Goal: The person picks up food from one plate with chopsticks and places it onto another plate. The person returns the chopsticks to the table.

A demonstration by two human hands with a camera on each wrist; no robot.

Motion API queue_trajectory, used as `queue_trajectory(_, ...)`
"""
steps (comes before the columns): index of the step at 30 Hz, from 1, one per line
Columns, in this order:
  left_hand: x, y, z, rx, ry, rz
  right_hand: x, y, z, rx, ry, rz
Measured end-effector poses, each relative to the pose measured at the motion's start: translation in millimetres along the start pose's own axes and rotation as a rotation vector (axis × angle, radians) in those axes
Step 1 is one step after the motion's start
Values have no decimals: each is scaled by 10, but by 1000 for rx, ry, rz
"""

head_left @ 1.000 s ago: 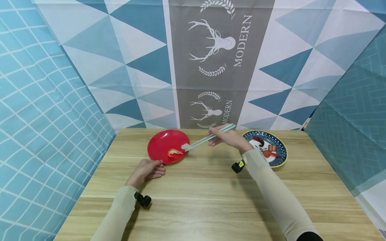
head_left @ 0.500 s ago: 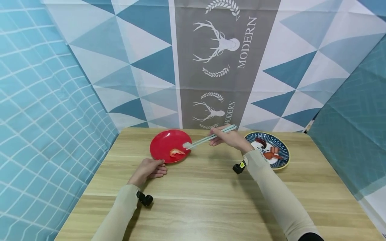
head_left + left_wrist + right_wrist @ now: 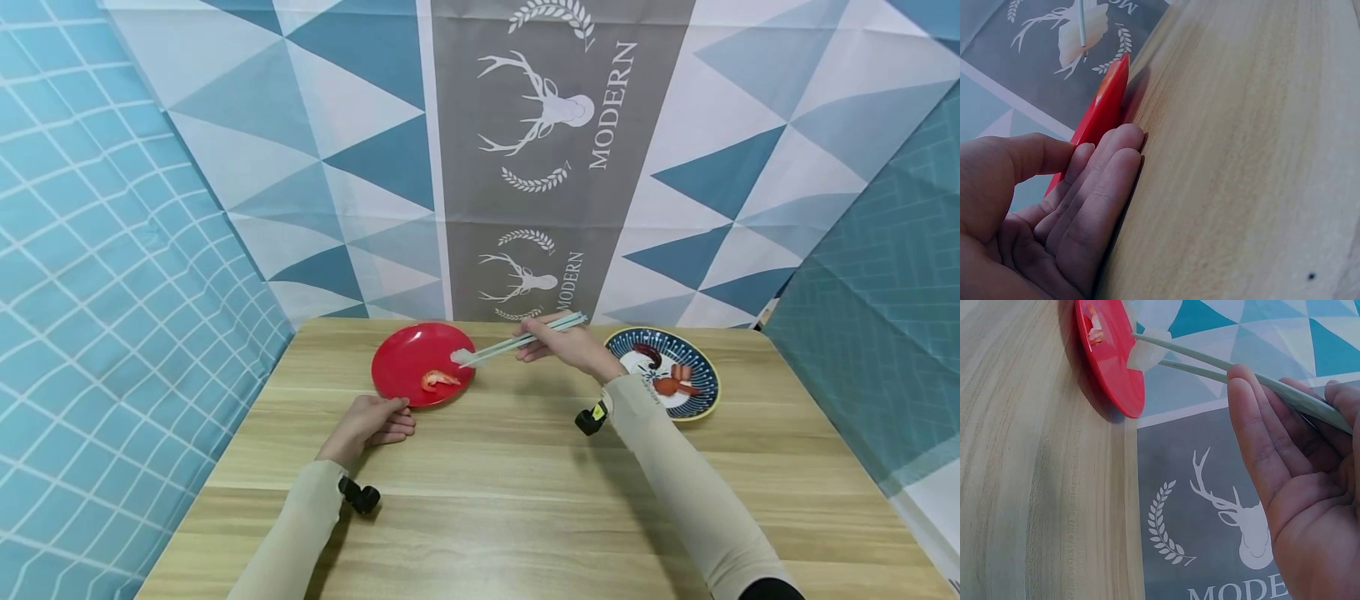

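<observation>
"Red plate (image 3: 408, 358): how held?"
"Left hand (image 3: 366, 423) pinches its near rim; shrimp (image 3: 438, 380) lies on it."
"Right hand (image 3: 573, 346)?"
"Grips pale-green chopsticks (image 3: 1297, 398); translucent white piece (image 3: 1149, 352) between tips, by plate's right edge."

Red plate (image 3: 1113, 381) cut off by right wrist view's top edge.

Head view looks forward and down across the desk (image 3: 480, 500); close-up wrist views share the red plate (image 3: 408, 354), between ten and eleven o'clock.
</observation>
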State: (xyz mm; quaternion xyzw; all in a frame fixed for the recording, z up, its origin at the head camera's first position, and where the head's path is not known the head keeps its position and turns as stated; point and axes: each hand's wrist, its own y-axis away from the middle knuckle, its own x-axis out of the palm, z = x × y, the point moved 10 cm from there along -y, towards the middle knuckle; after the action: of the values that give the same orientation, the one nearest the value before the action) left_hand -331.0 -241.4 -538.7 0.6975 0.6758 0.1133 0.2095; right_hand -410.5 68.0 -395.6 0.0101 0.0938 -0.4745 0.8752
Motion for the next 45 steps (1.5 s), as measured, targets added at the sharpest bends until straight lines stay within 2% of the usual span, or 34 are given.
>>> queue_trajectory(18, 0, 24, -13, -14, -4, -2, 116, -26, -58, 30, 8, -14)
queue_trajectory(45, -8, 19, -5, -20, -13, -9, 240, -84, -73, -3, 23, 4)
